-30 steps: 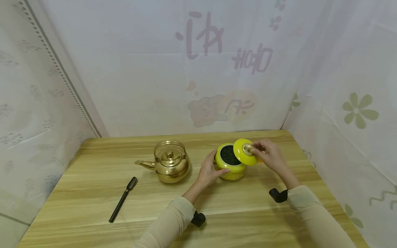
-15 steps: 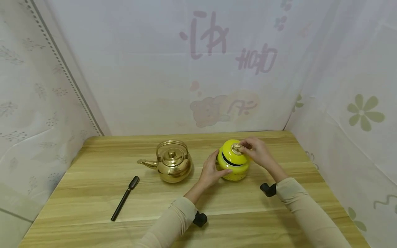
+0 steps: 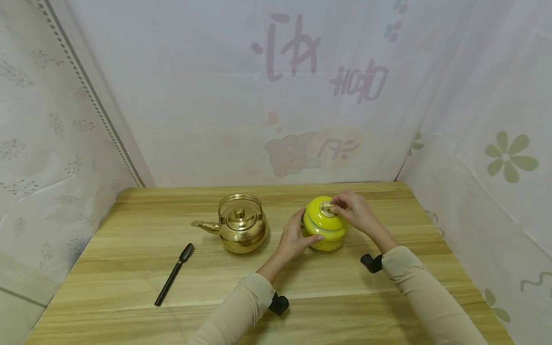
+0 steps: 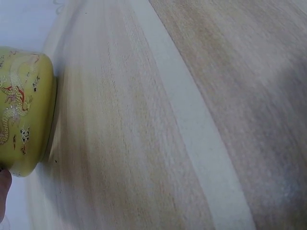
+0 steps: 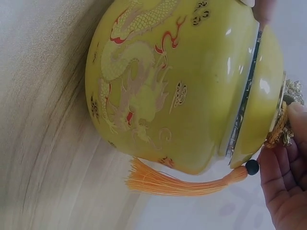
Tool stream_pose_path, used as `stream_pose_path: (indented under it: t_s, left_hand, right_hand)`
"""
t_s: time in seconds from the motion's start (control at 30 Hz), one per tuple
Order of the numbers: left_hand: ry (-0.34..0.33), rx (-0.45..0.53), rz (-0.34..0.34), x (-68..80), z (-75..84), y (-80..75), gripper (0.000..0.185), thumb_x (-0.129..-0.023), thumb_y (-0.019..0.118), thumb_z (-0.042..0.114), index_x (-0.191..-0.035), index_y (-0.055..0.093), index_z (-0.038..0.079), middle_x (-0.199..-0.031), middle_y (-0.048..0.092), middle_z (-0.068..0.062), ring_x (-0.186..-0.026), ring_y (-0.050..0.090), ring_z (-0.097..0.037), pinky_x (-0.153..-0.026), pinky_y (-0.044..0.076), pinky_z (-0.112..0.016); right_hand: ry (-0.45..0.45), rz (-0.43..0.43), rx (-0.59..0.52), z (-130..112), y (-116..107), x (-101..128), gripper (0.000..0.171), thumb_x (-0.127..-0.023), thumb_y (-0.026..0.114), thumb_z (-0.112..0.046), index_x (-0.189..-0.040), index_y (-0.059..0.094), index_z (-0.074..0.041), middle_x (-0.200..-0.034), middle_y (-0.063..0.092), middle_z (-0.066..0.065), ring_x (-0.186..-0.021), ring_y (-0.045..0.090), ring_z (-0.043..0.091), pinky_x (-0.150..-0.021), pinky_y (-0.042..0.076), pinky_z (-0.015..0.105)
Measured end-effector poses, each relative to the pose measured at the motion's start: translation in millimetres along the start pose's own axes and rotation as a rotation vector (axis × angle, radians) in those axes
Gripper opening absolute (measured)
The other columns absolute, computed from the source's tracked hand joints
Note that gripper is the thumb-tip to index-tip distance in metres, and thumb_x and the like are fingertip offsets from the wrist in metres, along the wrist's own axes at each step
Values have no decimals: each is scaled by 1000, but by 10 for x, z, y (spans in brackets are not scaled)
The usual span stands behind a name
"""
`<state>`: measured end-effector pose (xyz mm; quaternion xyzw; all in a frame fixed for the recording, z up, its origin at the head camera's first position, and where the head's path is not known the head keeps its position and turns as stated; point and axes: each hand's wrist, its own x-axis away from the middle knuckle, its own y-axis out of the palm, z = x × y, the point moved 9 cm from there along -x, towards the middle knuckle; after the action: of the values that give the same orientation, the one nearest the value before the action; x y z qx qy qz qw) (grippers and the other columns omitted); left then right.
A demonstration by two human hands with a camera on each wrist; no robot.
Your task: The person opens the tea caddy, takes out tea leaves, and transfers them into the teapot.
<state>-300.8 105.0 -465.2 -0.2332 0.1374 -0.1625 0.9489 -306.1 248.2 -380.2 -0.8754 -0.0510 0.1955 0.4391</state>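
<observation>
A yellow tea jar (image 3: 329,238) with a dragon design stands on the right half of the table. Its yellow lid (image 5: 263,91) sits over the mouth; in the right wrist view a thin dark gap shows between lid and rim. My right hand (image 3: 360,215) pinches the lid's gold knob (image 5: 280,127) between thumb and fingers. An orange tassel (image 5: 184,184) hangs from the knob. My left hand (image 3: 295,239) grips the jar's left side, thumb across its front and fingers behind. In the left wrist view only a fingertip shows at the jar's edge.
A gold teapot (image 3: 242,232) stands left of the jar, its spout pointing left. Farther left and nearer lies a dark tea scoop (image 3: 174,273) on the wooden table (image 3: 207,311). Patterned cloth (image 3: 202,96) hangs behind and at both sides.
My right hand has brought the lid leftward and down from beside the jar's mouth onto it, hiding the dark tea leaves inside. My left hand has kept its grip on the jar.
</observation>
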Motion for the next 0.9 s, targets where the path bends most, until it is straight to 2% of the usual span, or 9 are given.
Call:
stream_pose_path:
  t_s: [0.23,0.57,0.77,0.9]
  left_hand:
    - [-1,-5,-4,-1,3,4,90,-77,78,33,-144,29,-1,-147,36,-15,-136,34,-28,-112,31,-41]
    - [-11,-7,-5,-2,4,1,90,-77,78,33,-144,29,-3,-147,36,-16,-136,34,-29,-112,31,-42]
    - [-12,-5,-3,-2,7,-4,90,-77,78,32,-144,30,-3,-147,36,-16,-136,34,-30,-112,31,-43]
    - [-15,-6,-11,-1,9,3,90,-77,78,32,-144,29,-2,-147,36,-16,-136,34,-29,-112,30,-43]
  right_hand:
    - [-35,-13,5,-47,-11,2,8,-83,68,1,-91,68,0,-89,62,12,-77,56,20,-66,50,32]
    - [-66,-31,37,-54,12,-7,8,-82,69,0,-90,68,-1,-88,63,10,-76,57,19,-66,50,31]
    - [-58,-58,55,-47,26,-6,15,-83,68,-2,-98,67,0,-91,63,12,-80,58,22,-69,52,35]
    - [-45,-83,66,-33,37,-12,23,-83,70,-7,-105,69,0,-91,63,12,-79,56,20,-66,49,32]
